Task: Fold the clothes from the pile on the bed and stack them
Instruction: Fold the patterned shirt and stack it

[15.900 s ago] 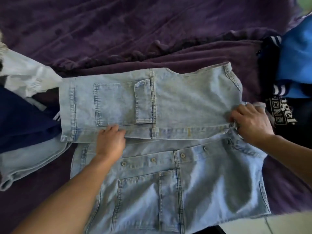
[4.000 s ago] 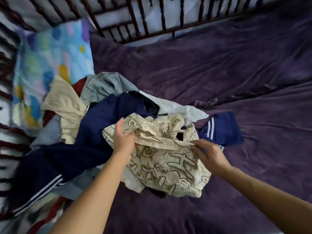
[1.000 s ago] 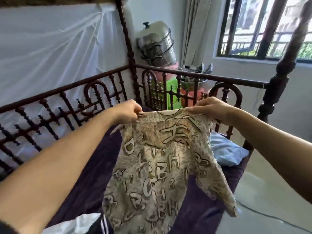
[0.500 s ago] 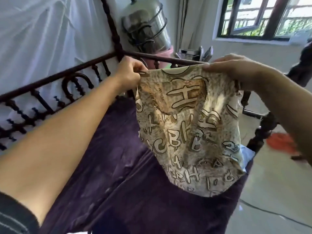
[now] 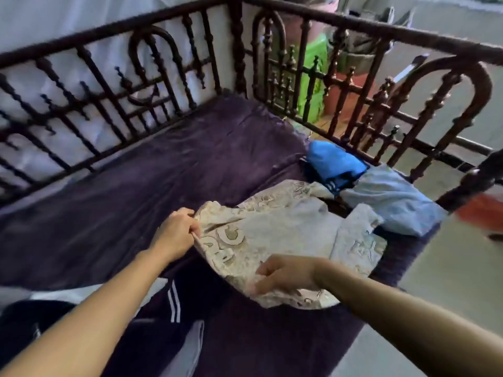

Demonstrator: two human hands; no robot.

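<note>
Left hand (image 5: pixel 177 235) pinching patterned garment (image 5: pixel 275 235) edge; right hand (image 5: pixel 285 273) gripping its near edge. Garment lying on bed (image 5: pixel 163 172) between and beyond hands. Folded denim (image 5: pixel 394 202), blue garment (image 5: pixel 334 161) sitting beyond right hand.

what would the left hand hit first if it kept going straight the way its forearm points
Probably the dark bed rail, after skimming bare purple blanket. The left hand pinches the patterned garment, which lies right of that line, as does the blue folded cloth. Depth is unclear.
</note>
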